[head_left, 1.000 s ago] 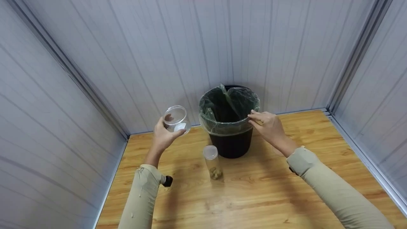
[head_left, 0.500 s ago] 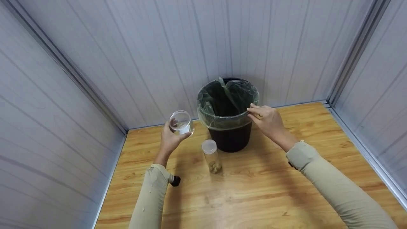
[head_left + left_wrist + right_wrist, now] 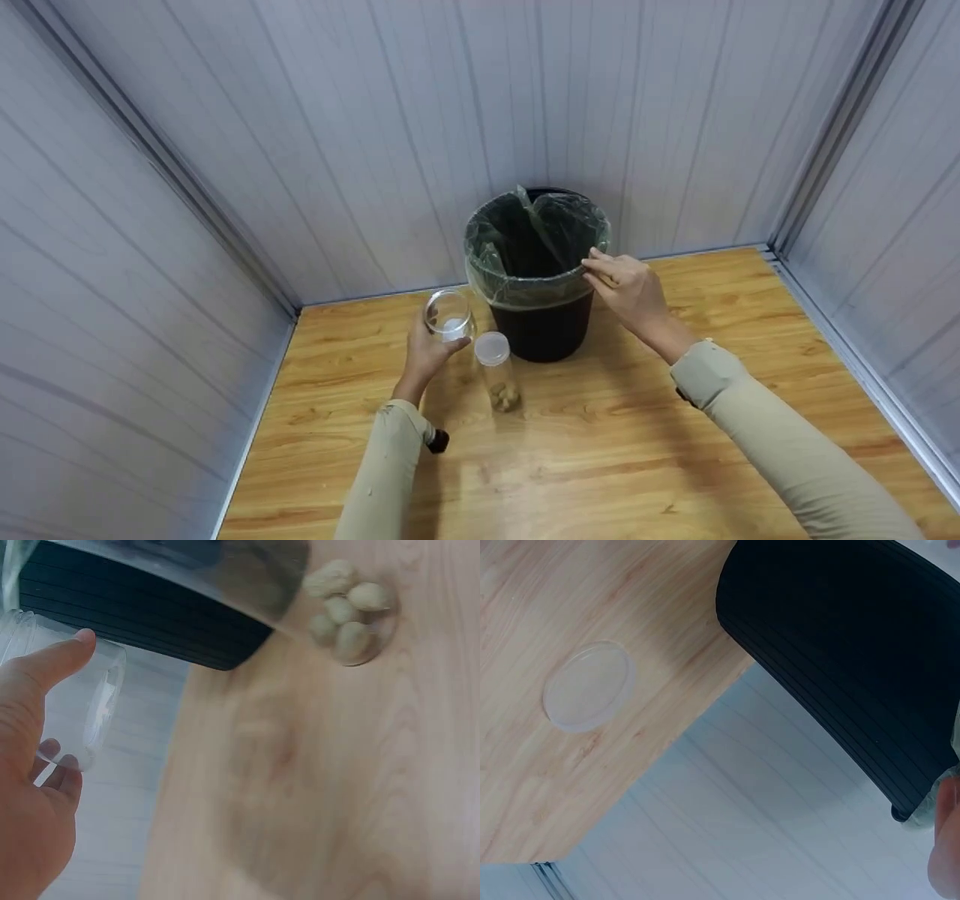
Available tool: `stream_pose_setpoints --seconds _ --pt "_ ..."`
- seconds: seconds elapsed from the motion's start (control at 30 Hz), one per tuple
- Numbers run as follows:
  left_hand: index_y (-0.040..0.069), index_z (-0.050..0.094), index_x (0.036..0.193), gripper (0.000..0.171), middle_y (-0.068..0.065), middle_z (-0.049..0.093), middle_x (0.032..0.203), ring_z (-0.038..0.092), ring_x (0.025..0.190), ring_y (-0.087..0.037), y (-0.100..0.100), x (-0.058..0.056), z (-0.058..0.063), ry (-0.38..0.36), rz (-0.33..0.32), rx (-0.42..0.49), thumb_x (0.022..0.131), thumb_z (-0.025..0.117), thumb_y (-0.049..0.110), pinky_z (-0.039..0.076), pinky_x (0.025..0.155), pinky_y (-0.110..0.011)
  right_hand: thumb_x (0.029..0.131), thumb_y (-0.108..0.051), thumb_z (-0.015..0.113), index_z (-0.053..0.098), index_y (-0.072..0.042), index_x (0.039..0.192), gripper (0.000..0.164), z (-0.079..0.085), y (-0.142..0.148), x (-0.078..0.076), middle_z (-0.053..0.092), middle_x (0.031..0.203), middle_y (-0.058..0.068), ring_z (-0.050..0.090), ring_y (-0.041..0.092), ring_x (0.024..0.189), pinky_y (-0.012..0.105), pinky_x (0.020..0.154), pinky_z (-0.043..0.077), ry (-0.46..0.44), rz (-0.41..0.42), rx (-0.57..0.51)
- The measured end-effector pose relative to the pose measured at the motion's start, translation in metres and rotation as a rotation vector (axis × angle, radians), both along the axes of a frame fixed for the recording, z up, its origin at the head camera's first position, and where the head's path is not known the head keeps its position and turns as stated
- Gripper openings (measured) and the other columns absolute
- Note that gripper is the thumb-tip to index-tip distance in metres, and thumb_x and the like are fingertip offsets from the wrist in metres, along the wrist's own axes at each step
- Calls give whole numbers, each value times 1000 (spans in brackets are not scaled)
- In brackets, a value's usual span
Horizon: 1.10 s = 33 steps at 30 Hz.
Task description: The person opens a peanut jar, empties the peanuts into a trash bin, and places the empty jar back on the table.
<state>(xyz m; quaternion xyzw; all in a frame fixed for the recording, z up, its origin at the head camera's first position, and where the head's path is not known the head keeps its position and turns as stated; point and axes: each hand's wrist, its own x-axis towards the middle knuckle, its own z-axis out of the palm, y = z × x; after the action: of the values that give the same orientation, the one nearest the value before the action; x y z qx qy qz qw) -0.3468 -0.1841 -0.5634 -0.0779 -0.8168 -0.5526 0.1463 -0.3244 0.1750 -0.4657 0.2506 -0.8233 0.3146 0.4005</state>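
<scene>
A clear, wide-mouthed jar (image 3: 448, 309) sits in the left hand (image 3: 426, 352), left of the bin and far-left of a tall container, its mouth upward and a white patch on it. The hand's thumb and fingers are spread to the jar's width, thumb on the near side, curled fingers round the other. The right hand (image 3: 628, 289) pinches the edge of a greenish, see-through liner (image 3: 517, 292), thumb and fingertips pressed together at the right side of the rim. The liner is folded over a black bin (image 3: 544, 330), which stands upright near the far wall (image 3: 360, 150). The tall container (image 3: 495, 371), transparent with a whitish lid (image 3: 492, 349), stands on the near-left side of the bin; nut-like pieces (image 3: 349, 615) lie at its bottom. To the right of the bin, a clear disc (image 3: 589, 687) lies flat on the floor. The floor (image 3: 570, 465) is yellowish wood-grain; pale panelled walls rise left, right and far, with metal strips (image 3: 840, 127) at the corners. Beige sleeves (image 3: 787, 442) cover both forearms.
</scene>
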Motion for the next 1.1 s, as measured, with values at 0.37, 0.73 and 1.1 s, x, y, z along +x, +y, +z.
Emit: stream_pose_setpoints --seconds 0.37,0.73,1.1 --pt "-7 39 138 93 -29 50 131 47 124 -40 2 -1 -55 -45 60 58 60 90 0 40 104 -46 80 -6 79 77 -8 104 25 3 1 0 68 114 9 66 25 76 34 58 53 6 1 13" --pt "-7 41 136 92 -26 52 131 47 124 -39 -2 5 -82 -105 105 57 58 90 -3 36 107 -44 83 -10 78 76 -9 107 24 -4 1 2 67 116 8 67 26 84 39 65 55 6 -9 21" --pt "-6 38 138 98 -28 49 130 47 122 -39 4 7 -95 -118 137 116 56 90 0 37 106 -44 83 -9 77 76 -10 109 26 -4 2 3 66 117 8 66 26 82 35 60 53 -7 -25 26"
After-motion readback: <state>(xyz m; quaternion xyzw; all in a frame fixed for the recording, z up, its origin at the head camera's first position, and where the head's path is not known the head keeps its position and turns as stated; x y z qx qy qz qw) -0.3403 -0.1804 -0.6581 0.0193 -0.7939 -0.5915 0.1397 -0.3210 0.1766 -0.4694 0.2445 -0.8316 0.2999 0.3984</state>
